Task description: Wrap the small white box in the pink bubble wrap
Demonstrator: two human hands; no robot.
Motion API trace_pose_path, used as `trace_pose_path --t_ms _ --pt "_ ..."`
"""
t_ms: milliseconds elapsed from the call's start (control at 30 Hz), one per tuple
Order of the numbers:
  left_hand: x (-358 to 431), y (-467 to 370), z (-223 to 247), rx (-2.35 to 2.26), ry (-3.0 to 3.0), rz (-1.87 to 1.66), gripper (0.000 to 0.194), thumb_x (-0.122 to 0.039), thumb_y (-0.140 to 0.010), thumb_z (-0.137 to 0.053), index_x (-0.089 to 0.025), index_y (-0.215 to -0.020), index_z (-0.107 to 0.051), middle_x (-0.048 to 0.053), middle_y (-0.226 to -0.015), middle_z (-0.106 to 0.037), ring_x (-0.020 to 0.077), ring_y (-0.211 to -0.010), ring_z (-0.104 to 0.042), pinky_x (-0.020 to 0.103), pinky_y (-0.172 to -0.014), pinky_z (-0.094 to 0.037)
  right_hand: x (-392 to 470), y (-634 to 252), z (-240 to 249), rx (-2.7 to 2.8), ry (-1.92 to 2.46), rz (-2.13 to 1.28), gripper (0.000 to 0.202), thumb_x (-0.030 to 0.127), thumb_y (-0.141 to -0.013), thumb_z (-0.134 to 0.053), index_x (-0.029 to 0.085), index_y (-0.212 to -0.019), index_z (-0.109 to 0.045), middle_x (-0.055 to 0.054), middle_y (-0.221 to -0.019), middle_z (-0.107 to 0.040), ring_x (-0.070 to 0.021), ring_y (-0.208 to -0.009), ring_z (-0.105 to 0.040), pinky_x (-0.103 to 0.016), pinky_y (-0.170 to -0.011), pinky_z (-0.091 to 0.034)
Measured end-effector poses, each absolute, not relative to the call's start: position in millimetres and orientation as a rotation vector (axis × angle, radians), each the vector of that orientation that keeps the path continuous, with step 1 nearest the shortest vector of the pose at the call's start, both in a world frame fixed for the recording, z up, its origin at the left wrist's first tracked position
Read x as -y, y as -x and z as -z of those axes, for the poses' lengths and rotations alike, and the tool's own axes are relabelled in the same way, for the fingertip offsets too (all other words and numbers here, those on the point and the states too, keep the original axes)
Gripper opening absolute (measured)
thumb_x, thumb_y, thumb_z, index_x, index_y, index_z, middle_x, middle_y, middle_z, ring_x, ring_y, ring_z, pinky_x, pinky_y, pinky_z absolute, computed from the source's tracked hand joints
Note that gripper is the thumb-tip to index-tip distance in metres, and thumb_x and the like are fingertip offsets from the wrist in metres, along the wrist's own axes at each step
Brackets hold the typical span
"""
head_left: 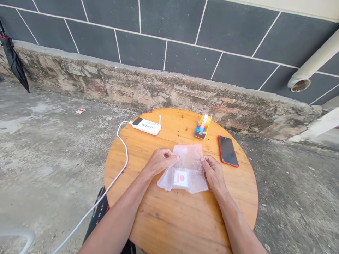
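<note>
A sheet of pinkish bubble wrap (193, 157) lies on the round wooden table (169, 222). Under or within its near part shows a small square white item (180, 178) with red print. My left hand (161, 160) pinches the wrap's left edge between thumb and fingers. On the other side, my right hand (212, 171) grips the wrap's right edge, thumb on top. The far part of the wrap spreads flat between both hands.
A white power bank (147, 126) with a cable (126, 151) sits at the table's back left. Behind the wrap stands an orange and blue tape dispenser (203, 126). A red-edged phone (228, 151) lies at the right. A folded umbrella (14, 61) leans at the wall.
</note>
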State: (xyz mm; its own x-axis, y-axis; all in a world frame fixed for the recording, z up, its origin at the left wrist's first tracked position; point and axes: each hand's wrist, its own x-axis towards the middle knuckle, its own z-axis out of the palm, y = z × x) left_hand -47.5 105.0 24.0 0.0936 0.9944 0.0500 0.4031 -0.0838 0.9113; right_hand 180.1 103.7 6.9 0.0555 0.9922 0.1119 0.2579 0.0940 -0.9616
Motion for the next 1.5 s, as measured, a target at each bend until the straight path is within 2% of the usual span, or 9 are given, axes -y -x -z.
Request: trace_pose_path --t_ms 100,233,400,700,1033,1200,1500 --pt "-102.9 50.8 -30.0 -1.404 -1.633 -0.95 0.03 -0.042 -0.07 -0.061 -0.018 -0.057 -0.049 -0.005 -0.059 -0.047 0.0104 -0.058 -0.044 0.021 -0.053 -0.032 -103.5 -180.8 -7.8 1.39 1.347 -0.945 0.031 0.047 -0.081 -0.057 0.021 -0.067 -0.048 0.005 -0.055 -0.044 -0.0108 -0.048 -0.037 -0.022 -0.045 -0.029" --pt "-99.8 55.7 -38.4 -1.385 -1.687 -0.911 0.02 -0.034 -0.064 -0.065 -0.018 -0.06 -0.053 -0.005 -0.064 -0.051 0.0112 -0.063 -0.045 0.021 -0.057 -0.033 -103.4 -181.5 -7.8 1.394 1.342 -0.938 0.031 0.046 -0.082 -0.057 0.02 -0.067 -0.048 0.005 -0.055 -0.045 -0.0109 -0.05 -0.039 -0.022 -0.046 -0.03" --pt "-100.7 58.6 -37.0 -1.407 -1.677 -0.904 0.007 -0.022 -0.063 -0.056 -0.017 -0.058 -0.053 -0.005 -0.06 -0.047 0.0106 -0.059 -0.043 0.021 -0.054 -0.03 -103.3 -181.9 -7.1 1.4 1.336 -0.935 0.03 0.045 -0.082 -0.057 0.02 -0.067 -0.048 0.005 -0.054 -0.044 -0.0106 -0.049 -0.038 -0.022 -0.046 -0.03" --pt "-108.2 60.6 -27.2 -1.53 -1.523 -1.04 0.014 -0.025 -0.064 -0.047 -0.019 -0.053 -0.04 -0.006 -0.052 -0.036 0.0092 -0.053 -0.037 0.02 -0.049 -0.026 -105.3 -183.6 -10.4 1.393 1.324 -0.895 0.029 0.045 -0.081 -0.057 0.02 -0.068 -0.049 0.005 -0.055 -0.043 -0.0109 -0.049 -0.037 -0.023 -0.046 -0.029" --pt "-113.1 61.4 -16.2 -1.619 -1.465 -1.057 0.014 -0.026 -0.065 -0.049 -0.019 -0.055 -0.044 -0.007 -0.052 -0.043 0.01 -0.052 -0.044 0.02 -0.048 -0.027 -111.4 -185.8 -7.4 1.408 1.311 -0.842 0.026 0.043 -0.083 -0.056 0.02 -0.072 -0.052 0.004 -0.058 -0.044 -0.0107 -0.051 -0.037 -0.022 -0.047 -0.03" --pt "-113.6 62.0 -12.8 -1.648 -1.497 -1.048 0.012 -0.027 -0.067 -0.05 -0.018 -0.06 -0.052 -0.006 -0.055 -0.049 0.0109 -0.055 -0.047 0.02 -0.049 -0.029 -114.7 -184.8 -9.1 1.4 1.322 -0.81 0.026 0.043 -0.083 -0.056 0.019 -0.073 -0.054 0.004 -0.058 -0.045 -0.0105 -0.05 -0.036 -0.023 -0.046 -0.029" --pt "-112.2 63.5 -13.8 -1.781 -1.613 -0.983 0.011 -0.025 -0.069 -0.053 -0.02 -0.059 -0.056 -0.003 -0.057 -0.057 0.0134 -0.058 -0.05 0.023 -0.053 -0.029 -117.1 -187.9 -6.0 1.435 1.359 -0.762 0.027 0.046 -0.082 -0.055 0.02 -0.074 -0.056 0.003 -0.059 -0.05 -0.0124 -0.051 -0.041 -0.024 -0.048 -0.032"
